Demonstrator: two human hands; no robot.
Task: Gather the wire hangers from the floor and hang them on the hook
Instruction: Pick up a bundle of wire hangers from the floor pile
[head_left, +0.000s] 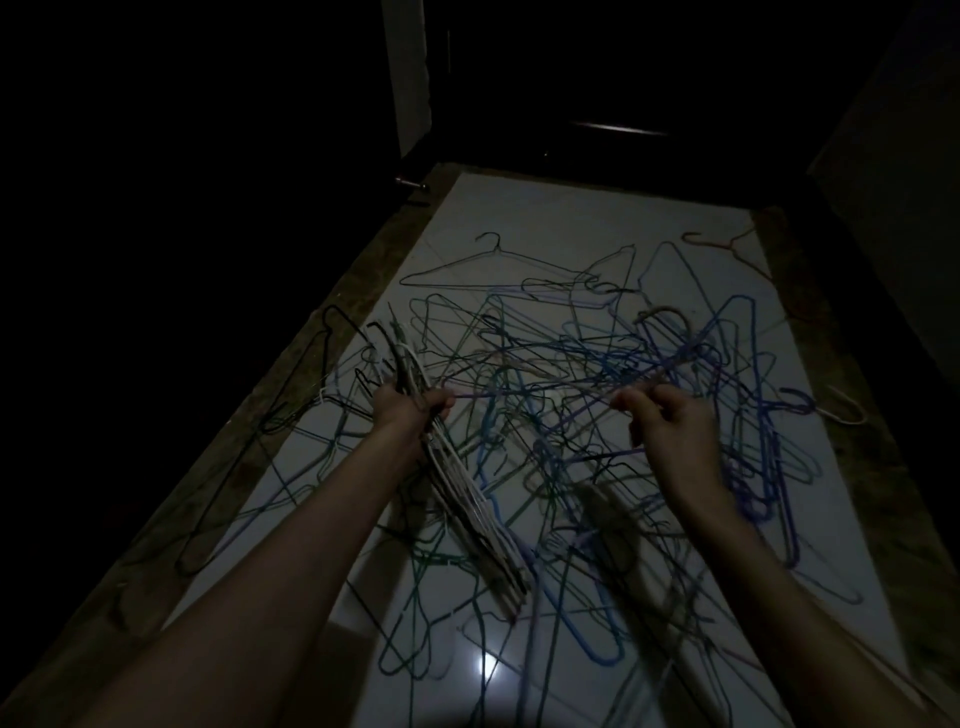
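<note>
Sprawling across the pale glossy floor tile (519, 218), a tangled heap of blue, green and dark wire hangers (597, 374) is seen in dim light. A gathered bundle of white and dark wire hangers (467, 499) is gripped in the left hand (410, 410), the fingers curled round the stacked wires, and the bundle slants down toward the near edge of the view. A single blue-purple wire hanger (530, 400) is pinched between the fingertips of the right hand (670, 421); its straight wire runs across to the left hand's fingers. The wire is crossed over and under by many others, so where it ends cannot be told. A lone dark wire hanger (467, 265) lies apart at the far edge of the heap, and a black wire hanger (291, 384) lies over the mottled brown floor border (260, 436) on the left. A pale orange hanger (727, 244) is seen at the far right corner, and a white hook end (847, 410) near the right border. A dark doorway (571, 104) is beyond. A bright reflection (485, 670) is seen on the near tile.
</note>
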